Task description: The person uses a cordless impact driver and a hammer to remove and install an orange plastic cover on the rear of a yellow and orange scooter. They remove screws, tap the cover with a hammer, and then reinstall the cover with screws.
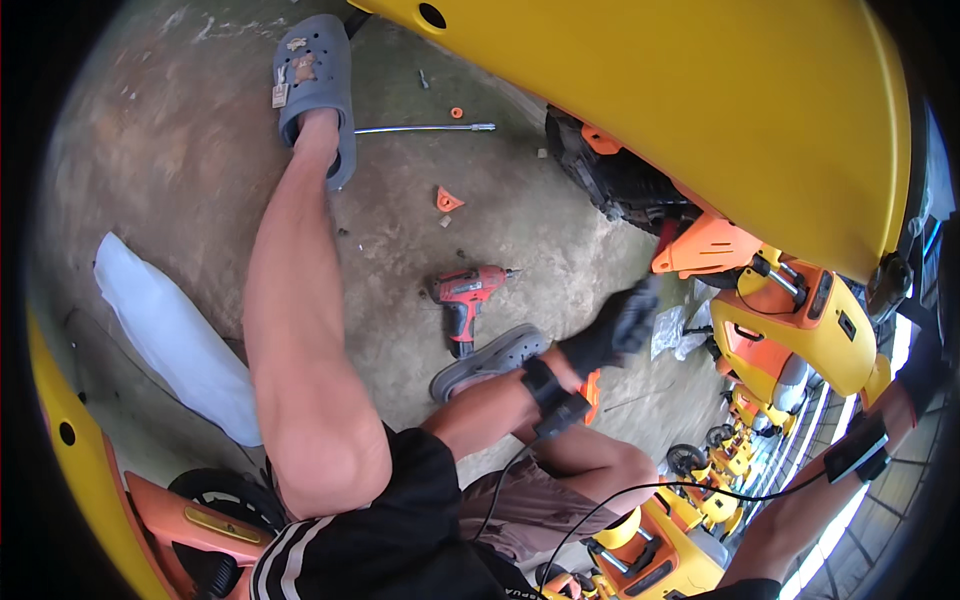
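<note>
My left hand [620, 322], in a black glove, reaches below an orange bracket [705, 245] under the large yellow body panel [700, 90]. Its fingers look bent but are blurred. My right hand [922, 365], also gloved, is raised at the far right beside the panel’s edge, its fingers lost in shadow. A red-and-black cordless drill [465, 295] lies on the floor left of my left hand. A long metal bar [425, 128], a small orange part [447, 198] and a black tire [585, 165] are farther forward.
My bare legs, in grey clogs [310, 65], frame the drill. A white covered piece [175, 335] lies left on the concrete floor [170, 120]. Yellow vehicles [790, 340] line the right side. Another yellow panel [70, 435] edges the lower left. Plastic bags [668, 330] lie beyond my left hand.
</note>
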{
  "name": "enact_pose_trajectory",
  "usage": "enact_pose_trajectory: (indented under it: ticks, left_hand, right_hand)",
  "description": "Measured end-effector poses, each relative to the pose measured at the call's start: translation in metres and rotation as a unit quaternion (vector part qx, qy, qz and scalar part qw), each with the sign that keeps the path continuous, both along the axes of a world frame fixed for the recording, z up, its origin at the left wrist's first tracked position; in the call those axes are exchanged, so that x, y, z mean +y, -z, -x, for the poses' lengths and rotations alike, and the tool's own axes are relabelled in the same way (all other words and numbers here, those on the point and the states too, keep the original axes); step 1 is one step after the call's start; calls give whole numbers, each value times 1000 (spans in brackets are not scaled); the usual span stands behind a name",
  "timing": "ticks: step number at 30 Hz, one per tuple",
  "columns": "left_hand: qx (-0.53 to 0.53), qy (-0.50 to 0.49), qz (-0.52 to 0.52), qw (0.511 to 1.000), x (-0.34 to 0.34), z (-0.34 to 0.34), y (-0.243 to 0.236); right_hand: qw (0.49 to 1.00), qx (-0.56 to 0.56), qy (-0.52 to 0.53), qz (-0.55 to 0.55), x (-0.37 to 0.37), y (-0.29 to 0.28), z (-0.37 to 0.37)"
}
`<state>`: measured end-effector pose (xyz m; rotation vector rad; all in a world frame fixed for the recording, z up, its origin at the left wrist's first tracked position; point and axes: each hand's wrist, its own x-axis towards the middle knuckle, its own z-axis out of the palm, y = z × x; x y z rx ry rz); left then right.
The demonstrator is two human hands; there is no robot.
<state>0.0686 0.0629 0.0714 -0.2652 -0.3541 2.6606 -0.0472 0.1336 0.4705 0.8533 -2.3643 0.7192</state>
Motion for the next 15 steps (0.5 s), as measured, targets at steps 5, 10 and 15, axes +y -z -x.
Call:
enact_pose_trajectory:
  ticks: [5, 10, 15]
  left_hand:
    - [-43, 35, 21, 998, 9, 10, -23]
    - [45, 75, 15, 996, 2, 3, 29]
    - [118, 38, 350, 929, -9, -9, 59]
  right_hand:
    - [1000, -15, 4, 8, 1, 2, -3]
    - [999, -41, 5, 28, 13, 12, -5]
    - [995, -86, 40, 34, 38, 49, -10]
